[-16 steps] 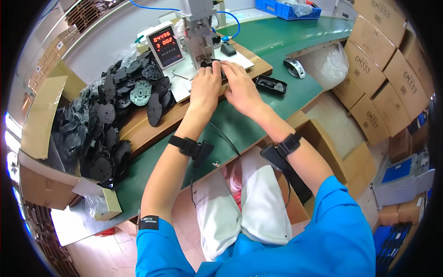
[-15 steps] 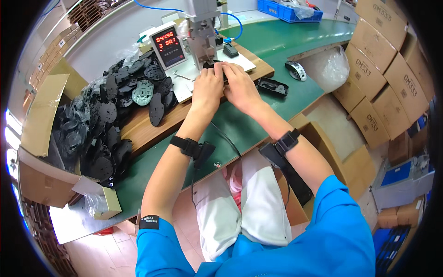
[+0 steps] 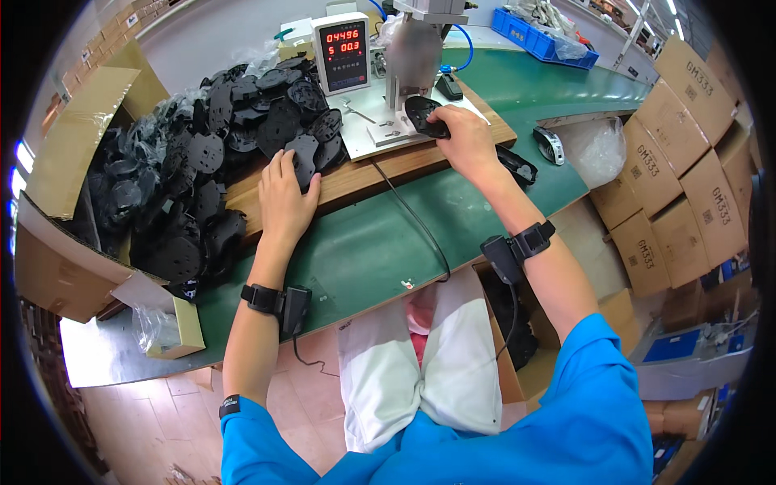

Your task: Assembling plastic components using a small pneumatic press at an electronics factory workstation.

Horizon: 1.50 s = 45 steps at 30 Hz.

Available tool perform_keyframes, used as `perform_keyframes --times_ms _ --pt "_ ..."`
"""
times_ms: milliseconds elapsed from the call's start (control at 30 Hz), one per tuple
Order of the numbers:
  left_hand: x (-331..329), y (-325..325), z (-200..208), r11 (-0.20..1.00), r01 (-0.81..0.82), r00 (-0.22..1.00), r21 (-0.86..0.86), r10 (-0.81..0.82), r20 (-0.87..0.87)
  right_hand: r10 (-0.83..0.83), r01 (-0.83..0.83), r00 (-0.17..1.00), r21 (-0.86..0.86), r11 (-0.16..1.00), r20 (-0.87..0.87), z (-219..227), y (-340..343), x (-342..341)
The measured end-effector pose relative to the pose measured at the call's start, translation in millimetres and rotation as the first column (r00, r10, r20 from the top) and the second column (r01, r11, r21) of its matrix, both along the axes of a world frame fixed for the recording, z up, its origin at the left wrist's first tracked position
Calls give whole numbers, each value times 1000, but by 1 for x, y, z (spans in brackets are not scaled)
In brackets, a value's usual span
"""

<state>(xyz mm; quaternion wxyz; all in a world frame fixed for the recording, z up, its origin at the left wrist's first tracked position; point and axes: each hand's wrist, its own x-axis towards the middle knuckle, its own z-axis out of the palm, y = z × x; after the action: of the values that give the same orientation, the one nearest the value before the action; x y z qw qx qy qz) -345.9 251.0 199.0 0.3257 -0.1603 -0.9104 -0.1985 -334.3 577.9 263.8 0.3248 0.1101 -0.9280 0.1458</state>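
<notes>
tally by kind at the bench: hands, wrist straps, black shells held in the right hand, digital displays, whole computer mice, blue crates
Left hand and right hand: 2
Black wrist straps: 2
Black shell in hand: 1
Digital display: 1
Computer mouse: 1
Blue crate: 1
Total: 8

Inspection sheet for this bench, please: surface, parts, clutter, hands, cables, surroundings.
Surface: green bench bearing a wooden board; a small white scrap near the front edge.
Parts: black shell held in front of the press; black flat part at the pile's edge.
Clutter: pile of black parts on the left; computer mouse on the right.
Hands: right hand grips the shell; left hand touches the flat part, grip unclear.
Cables: black cable crosses the bench to its front edge; blue hose beside the press.
Surroundings: stacked cartons right; blue bin at the back.
</notes>
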Motion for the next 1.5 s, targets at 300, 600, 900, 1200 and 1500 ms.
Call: perform_keyframes --times_ms 300,600,900,1200,1500 --pt "8 0 16 928 144 989 345 -126 -73 8 -8 1000 10 1000 20 0 -2 1" --pt "17 13 19 810 313 947 496 -225 -230 -13 12 1000 -15 1000 -27 -6 -10 5" --pt "6 14 2 809 191 982 556 -163 -100 107 -130 990 -283 950 -94 17 5 1" --pt "10 15 3 809 206 979 550 -168 -119 168 -56 985 -855 516 36 22 76 -25" --pt "5 19 0 773 197 980 603 -162 -112 5 -1 1000 -674 739 3 17 112 -96"
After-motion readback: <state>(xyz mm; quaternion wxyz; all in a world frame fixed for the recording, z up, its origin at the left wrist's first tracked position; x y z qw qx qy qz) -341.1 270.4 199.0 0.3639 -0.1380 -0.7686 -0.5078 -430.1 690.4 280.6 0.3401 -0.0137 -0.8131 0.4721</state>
